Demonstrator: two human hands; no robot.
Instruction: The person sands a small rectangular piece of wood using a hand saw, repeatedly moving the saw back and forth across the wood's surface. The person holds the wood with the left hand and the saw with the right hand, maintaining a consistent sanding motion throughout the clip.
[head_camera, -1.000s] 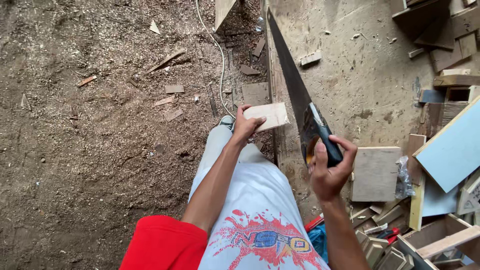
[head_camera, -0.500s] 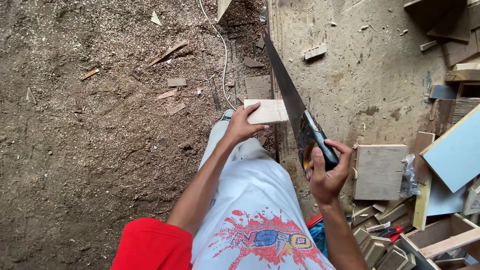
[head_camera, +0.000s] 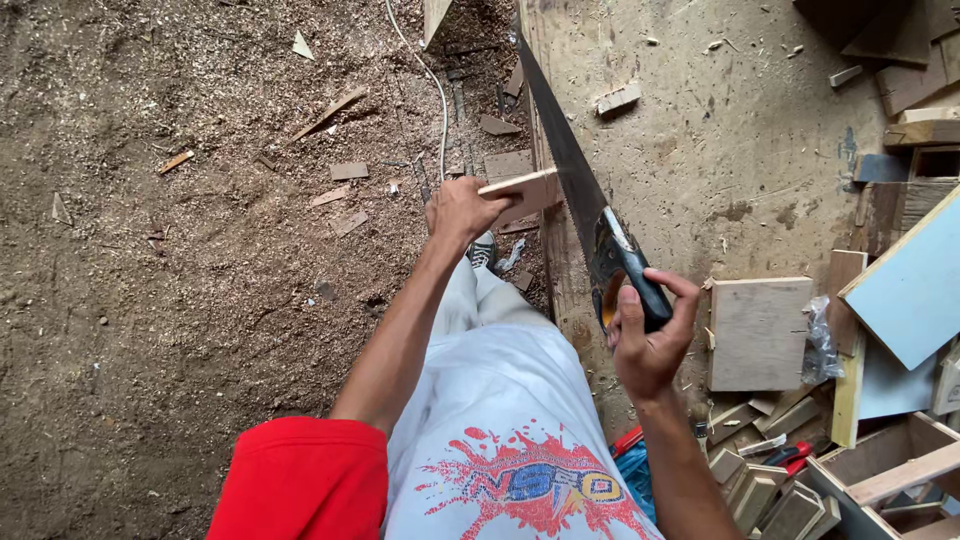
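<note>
Looking down from the head camera, I find the left hand (head_camera: 462, 212) closed on a small pale wood offcut (head_camera: 522, 190), the fingers (head_camera: 490, 200) wrapped over its near end and clamped on it, thumb side hidden beneath the hand. I note the offcut projects to the right from those fingers and sits at the left edge of the bench (head_camera: 720, 160), its far end meeting the blade of the handsaw (head_camera: 575, 185). I see the blade running diagonally from the upper edge of the bench down toward me, lying just to the right of the left-hand fingertips, close beside them; I cannot tell whether the teeth are bedded in the wood. I record the right hand (head_camera: 648, 340) gripping the saw's dark handle (head_camera: 628, 268), fingers curled shut around it with the forefinger laid along the top. I observe the bench surface is scuffed and dusted, carrying a small wood block (head_camera: 617, 98) near its top and a square pale board (head_camera: 758, 333) just right of the right hand, apart from it. I see a light blue panel (head_camera: 910, 290) leaning at the far right, with stacked timber scraps (head_camera: 770, 490) below it. I note the floor (head_camera: 180, 300) to the left is covered in sawdust and scattered chips, and a white cable (head_camera: 432, 85) trails across it above the left hand.
</note>
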